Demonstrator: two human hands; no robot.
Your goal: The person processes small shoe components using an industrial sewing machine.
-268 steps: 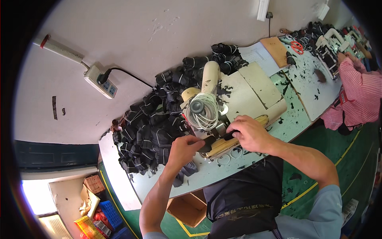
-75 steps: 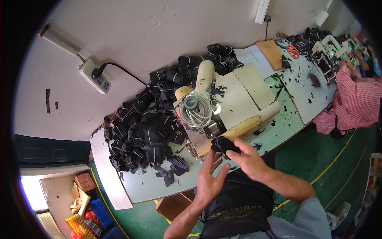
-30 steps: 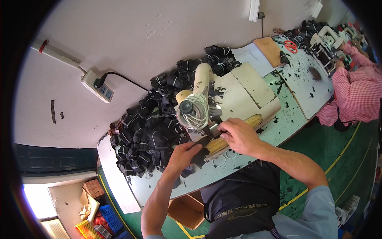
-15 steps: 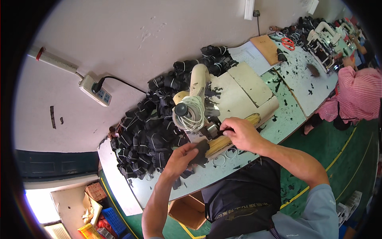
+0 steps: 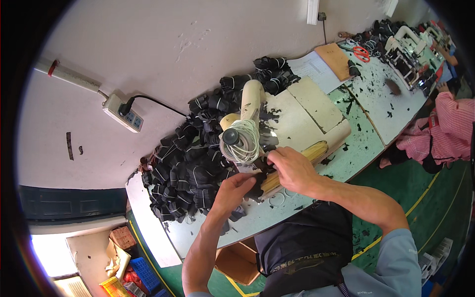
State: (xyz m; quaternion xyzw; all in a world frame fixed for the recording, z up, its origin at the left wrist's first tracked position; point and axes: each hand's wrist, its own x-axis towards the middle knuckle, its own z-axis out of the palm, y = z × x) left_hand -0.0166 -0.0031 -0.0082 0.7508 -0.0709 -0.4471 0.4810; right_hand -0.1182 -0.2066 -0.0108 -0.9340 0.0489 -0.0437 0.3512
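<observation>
Gap between left hand [image 5: 233, 194] and right hand [image 5: 294, 170] has been narrowed since half a second ago; metal roller, exposed then, is now covered by right hand.

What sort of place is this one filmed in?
Most likely a factory workshop: there's a bulky cream machine in front of the person, a heap of tied black bundles beside it, and a co-worker in pink check farther right.

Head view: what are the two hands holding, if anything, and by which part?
The left hand pinches a dark piece by its left end; whether the right hand grips anything cannot be told.
</observation>
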